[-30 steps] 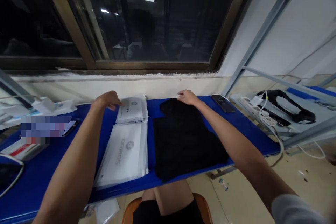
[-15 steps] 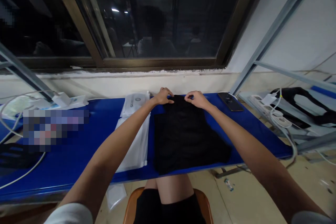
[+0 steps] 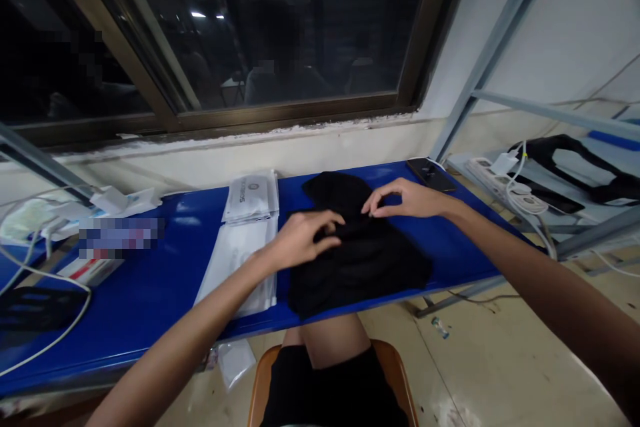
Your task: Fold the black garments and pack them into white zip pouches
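A black cloth garment [image 3: 360, 260] lies on the blue table in front of me, rumpled across its middle, its near edge close to the table's front edge. My left hand [image 3: 305, 237] is at the garment's left side, thumb and fingers curved and apart, with no cloth visible between them. On the right, my right hand [image 3: 400, 201] pinches a bit of the black cloth between thumb and index finger. The garment's upper part rises in a rounded shape beyond both hands.
White zip bags [image 3: 250, 197] are stacked left of the garment. A phone [image 3: 431, 175] rests at the back right. Power strips with cables [image 3: 113, 200] lie at the left. A metal frame [image 3: 495, 53] stands at the right, beside a shelf holding a charger and black items.
Both hands have come nearer to me from the garment's far edge. The cloth has bunched across its middle. The view has shifted slightly.
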Demonstrator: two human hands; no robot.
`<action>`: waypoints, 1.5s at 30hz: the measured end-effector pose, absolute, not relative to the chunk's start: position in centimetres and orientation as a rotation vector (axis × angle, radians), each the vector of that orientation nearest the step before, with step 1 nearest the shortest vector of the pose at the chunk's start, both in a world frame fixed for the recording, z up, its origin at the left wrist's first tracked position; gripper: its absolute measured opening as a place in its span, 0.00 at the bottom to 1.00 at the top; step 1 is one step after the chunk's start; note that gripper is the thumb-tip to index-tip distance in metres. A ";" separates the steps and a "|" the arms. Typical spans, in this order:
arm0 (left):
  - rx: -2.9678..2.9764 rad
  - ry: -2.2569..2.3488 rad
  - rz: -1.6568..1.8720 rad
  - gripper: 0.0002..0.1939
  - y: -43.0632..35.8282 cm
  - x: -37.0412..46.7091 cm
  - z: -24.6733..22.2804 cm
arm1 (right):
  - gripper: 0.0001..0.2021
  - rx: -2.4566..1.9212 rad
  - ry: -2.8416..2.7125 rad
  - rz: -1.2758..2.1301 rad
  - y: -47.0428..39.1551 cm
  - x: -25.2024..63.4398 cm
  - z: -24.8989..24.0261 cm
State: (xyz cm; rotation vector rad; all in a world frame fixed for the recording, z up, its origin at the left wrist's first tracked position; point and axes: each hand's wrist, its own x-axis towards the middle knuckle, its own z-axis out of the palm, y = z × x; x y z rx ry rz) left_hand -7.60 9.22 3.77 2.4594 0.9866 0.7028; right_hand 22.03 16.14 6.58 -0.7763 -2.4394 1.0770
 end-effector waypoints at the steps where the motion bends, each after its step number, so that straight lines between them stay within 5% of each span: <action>1: 2.409 0.924 0.643 0.16 7.9 -7.3 3.7 | 0.12 -0.784 -2.470 1.116 15.8 22.5 6.7; 7: 2.283 1.226 0.816 0.11 12.3 -7.6 3.0 | 0.11 -0.983 -2.387 0.758 18.8 21.9 5.1; 12: 2.366 1.115 0.472 0.08 17.6 -7.7 2.6 | 0.12 -1.033 -2.709 0.833 21.5 19.6 3.6; 21: 2.233 0.926 0.262 0.16 15.2 -7.1 3.5 | 0.06 -0.946 -2.777 0.667 18.3 20.7 5.2; 26: 2.614 1.439 0.535 0.12 14.3 -7.5 4.9 | 0.08 -0.974 -2.512 0.098 16.8 20.8 5.3; 29: 2.872 1.364 0.482 0.12 11.3 -8.3 4.2 | 0.11 -0.887 -2.612 -0.147 14.8 21.8 3.8; 33: 3.045 1.215 0.216 0.09 6.5 -9.6 2.3 | 0.08 -0.783 -2.779 -0.102 11.9 24.0 1.6; 40: 3.075 1.332 0.197 0.19 4.8 -9.3 1.8 | 0.20 -0.950 -2.734 -0.185 10.2 24.2 0.9; 45: 2.976 1.276 0.151 0.24 4.8 -9.1 2.2 | 0.20 -0.835 -2.745 -0.248 9.2 22.9 0.5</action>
